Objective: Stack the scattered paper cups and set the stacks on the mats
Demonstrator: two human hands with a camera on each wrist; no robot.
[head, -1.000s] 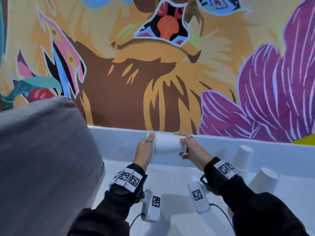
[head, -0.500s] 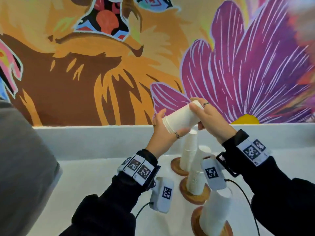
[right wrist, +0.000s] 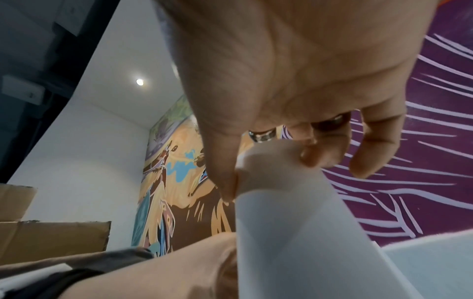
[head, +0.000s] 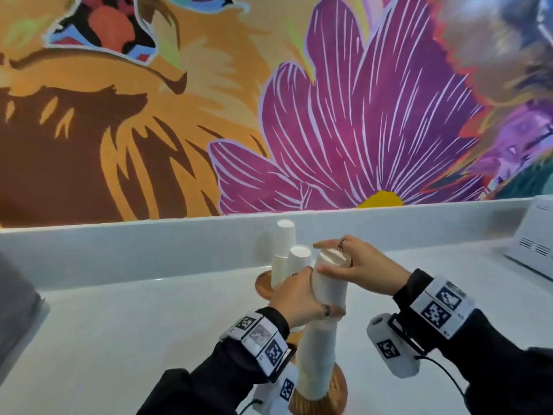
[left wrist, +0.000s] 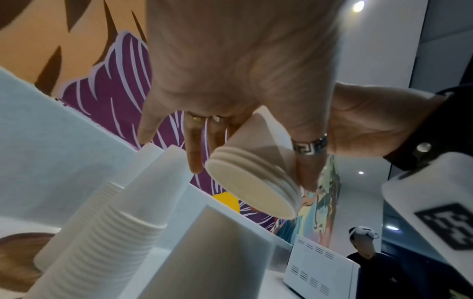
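Note:
Both hands hold a short stack of upside-down white paper cups (head: 329, 283) just over the tall cup stack (head: 317, 363) on the nearest round wooden mat (head: 338, 393). My left hand (head: 302, 298) grips its lower part near the rims (left wrist: 253, 182). My right hand (head: 344, 262) pinches its top end (right wrist: 279, 182). In the left wrist view the held rims hang slightly tilted, a little apart from the near stack's top (left wrist: 217, 252). Two more stacks (head: 284, 253) (head: 299, 265) stand behind on mats (head: 263, 283).
A white vented appliance (head: 535, 235) sits at the far right of the white counter (head: 119, 339). A grey object (head: 15, 301) is at the left edge. A raised white ledge (head: 149, 244) runs under the mural. A person in a headset (left wrist: 363, 242) stands beyond.
The hands have brought the held cups down from a sideways tilt, high in front of the mural, to nearly upright over the nearest stack. My view has shifted right.

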